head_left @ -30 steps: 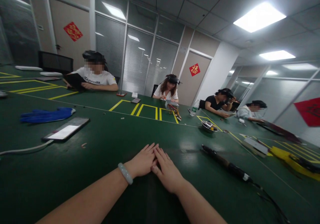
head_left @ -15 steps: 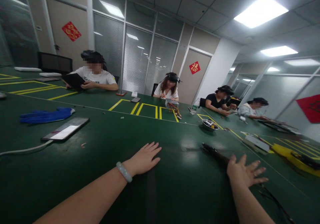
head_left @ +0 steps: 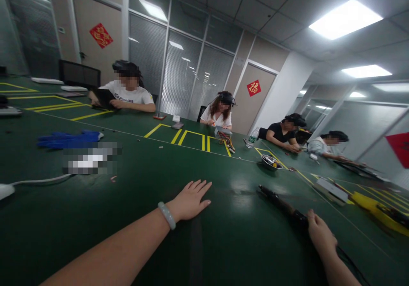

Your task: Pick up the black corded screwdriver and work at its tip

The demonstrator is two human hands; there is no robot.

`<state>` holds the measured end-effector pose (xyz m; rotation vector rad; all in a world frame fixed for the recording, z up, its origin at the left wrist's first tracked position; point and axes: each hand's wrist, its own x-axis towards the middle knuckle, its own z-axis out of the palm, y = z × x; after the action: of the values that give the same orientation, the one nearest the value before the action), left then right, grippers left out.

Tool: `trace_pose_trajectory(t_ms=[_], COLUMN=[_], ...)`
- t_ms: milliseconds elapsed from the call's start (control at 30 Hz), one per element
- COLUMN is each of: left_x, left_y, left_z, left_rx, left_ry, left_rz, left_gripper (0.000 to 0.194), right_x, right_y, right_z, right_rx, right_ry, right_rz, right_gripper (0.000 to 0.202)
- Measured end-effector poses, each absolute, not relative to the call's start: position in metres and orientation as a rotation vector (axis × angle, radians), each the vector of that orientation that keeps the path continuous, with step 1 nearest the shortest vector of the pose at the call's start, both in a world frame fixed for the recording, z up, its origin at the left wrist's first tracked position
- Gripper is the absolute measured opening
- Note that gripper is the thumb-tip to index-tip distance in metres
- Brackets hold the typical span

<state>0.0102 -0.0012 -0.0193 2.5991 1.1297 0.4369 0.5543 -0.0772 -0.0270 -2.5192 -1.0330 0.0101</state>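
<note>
Well, if tugged, the cable (head_left: 353, 262) behind our right hand (head_left: 322, 236) could twist the tool (head_left: 283, 204), at lower right, from the fingers curled round its rear. Our left hand (head_left: 188, 201) lies palm down, fingers slightly spread.

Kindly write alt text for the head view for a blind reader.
A right hand curls at the corded end of a black tool on a green table, while the left hand rests open, a pale bracelet on its wrist. Beyond are a blue glove and a metal bowl; four people sit across the table.
</note>
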Motion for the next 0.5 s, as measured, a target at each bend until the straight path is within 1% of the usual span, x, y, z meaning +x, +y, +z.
trace_pose_trajectory(t_ms=[67,133,200,300,400,500], left_x=[0.011,0.013,0.017,0.024,0.027,0.022], left_y=[-0.001,-0.002,-0.005,-0.011,-0.015,-0.012], left_z=[-0.019,-0.016,-0.012,-0.004,0.002,0.003], left_rx=[2.605,2.635,2.700,2.825,2.901,2.889], left_ry=[1.145,1.143,1.113,1.053,1.037,1.093], left_rz=[0.456,0.493,0.555,0.665,0.741,0.748], left_gripper=[0.069,0.071,0.071,0.075,0.081,0.085], right_x=[0.535,0.497,0.443,0.347,0.256,0.192], right_y=[-0.070,-0.059,-0.045,-0.024,-0.004,0.011], right_z=[-0.025,-0.021,-0.015,-0.011,-0.019,-0.034], right_rx=[-2.468,-2.379,-2.261,-2.034,-1.838,-1.737], right_ry=[-1.077,-1.173,-1.313,-1.558,-1.743,-1.826], right_rz=[0.055,0.075,0.097,0.224,0.340,0.426], right_gripper=[0.071,0.068,0.067,0.067,0.065,0.065])
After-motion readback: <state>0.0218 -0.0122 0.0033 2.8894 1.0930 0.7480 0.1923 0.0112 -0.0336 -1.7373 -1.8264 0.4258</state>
